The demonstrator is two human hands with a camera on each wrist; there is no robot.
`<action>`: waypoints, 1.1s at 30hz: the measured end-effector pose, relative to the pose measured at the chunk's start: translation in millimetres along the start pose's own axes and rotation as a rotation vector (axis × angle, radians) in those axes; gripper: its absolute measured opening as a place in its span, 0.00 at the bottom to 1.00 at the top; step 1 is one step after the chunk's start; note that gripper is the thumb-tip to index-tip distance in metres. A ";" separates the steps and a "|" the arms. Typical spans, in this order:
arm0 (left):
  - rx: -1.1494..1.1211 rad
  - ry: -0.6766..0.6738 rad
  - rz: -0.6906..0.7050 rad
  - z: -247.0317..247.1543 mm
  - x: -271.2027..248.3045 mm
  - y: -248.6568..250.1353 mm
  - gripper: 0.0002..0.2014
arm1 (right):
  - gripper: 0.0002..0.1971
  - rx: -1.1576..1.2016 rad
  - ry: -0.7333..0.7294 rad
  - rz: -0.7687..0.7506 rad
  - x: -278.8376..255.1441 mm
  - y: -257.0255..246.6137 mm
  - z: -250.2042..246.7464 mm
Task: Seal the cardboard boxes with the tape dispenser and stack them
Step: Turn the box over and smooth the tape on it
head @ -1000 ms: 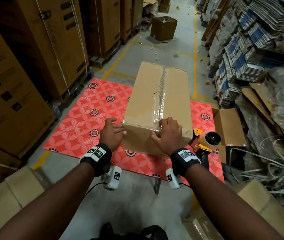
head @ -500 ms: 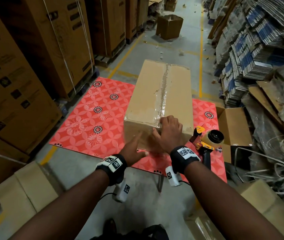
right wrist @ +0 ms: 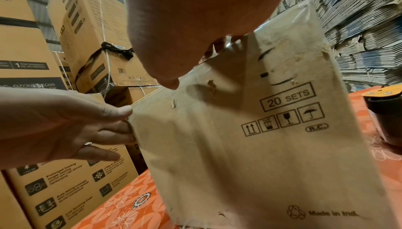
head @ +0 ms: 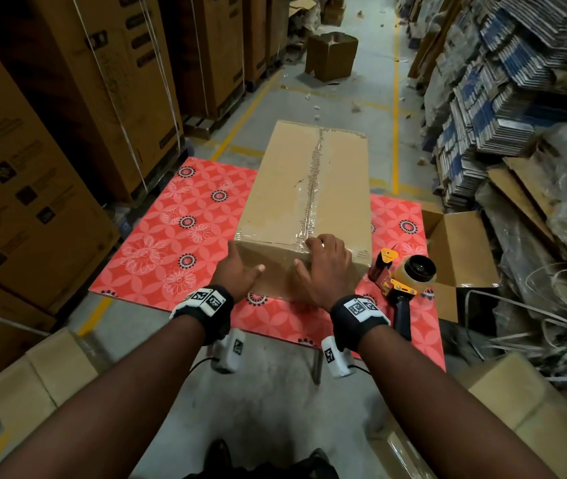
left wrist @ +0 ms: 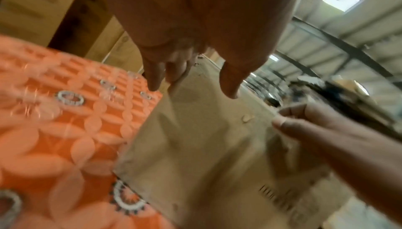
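A long cardboard box (head: 309, 188) lies on the red flowered table (head: 171, 236), clear tape running along its top seam. My left hand (head: 240, 267) touches its near-left corner, thumb on the front face and straight fingers against the left side, which the right wrist view also shows (right wrist: 97, 126). My right hand (head: 323, 257) hooks its fingers over the near top edge at the tape, thumb down the front face (left wrist: 304, 122). The printed front of the box (right wrist: 261, 146) reads "20 SETS". A yellow tape dispenser (head: 406, 274) lies on the table just right of the box, untouched.
An open cardboard box (head: 458, 250) stands off the table's right edge. Tall strapped cartons (head: 50, 133) wall the left side. Flattened cardboard stacks (head: 499, 81) and loose strapping (head: 534, 323) fill the right. More boxes sit on the floor near me (head: 33, 385) and down the aisle (head: 332, 57).
My left hand dropped in front of the box's near face, then came back to the near-left corner. The right hand stayed on the near top edge.
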State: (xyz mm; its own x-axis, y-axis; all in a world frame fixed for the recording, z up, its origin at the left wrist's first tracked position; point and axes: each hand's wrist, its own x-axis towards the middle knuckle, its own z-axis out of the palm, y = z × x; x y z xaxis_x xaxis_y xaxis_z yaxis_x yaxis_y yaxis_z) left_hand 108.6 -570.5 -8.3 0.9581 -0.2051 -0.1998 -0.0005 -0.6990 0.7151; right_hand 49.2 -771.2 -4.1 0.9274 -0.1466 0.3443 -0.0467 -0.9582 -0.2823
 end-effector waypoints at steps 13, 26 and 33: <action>0.883 -0.173 0.500 -3.7 4.2 41.2 0.44 | 0.41 -0.135 -0.336 -0.237 -1.3 -16.2 0.3; 0.808 -0.129 0.540 5.4 -2.6 44.9 0.42 | 0.42 -0.167 -0.270 -0.050 -26.9 25.6 -15.6; 0.800 -0.096 0.377 -21.6 20.5 31.3 0.43 | 0.41 -0.128 -0.224 0.209 -26.9 58.0 -28.0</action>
State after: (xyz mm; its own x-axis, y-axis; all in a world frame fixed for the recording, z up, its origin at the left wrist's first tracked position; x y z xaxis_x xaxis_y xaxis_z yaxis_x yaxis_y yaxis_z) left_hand 134.3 -581.7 24.4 0.8258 -0.5495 -0.1272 -0.5451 -0.8354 0.0700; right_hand 11.2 -829.8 -4.7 0.9509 -0.2988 0.0811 -0.2773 -0.9384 -0.2063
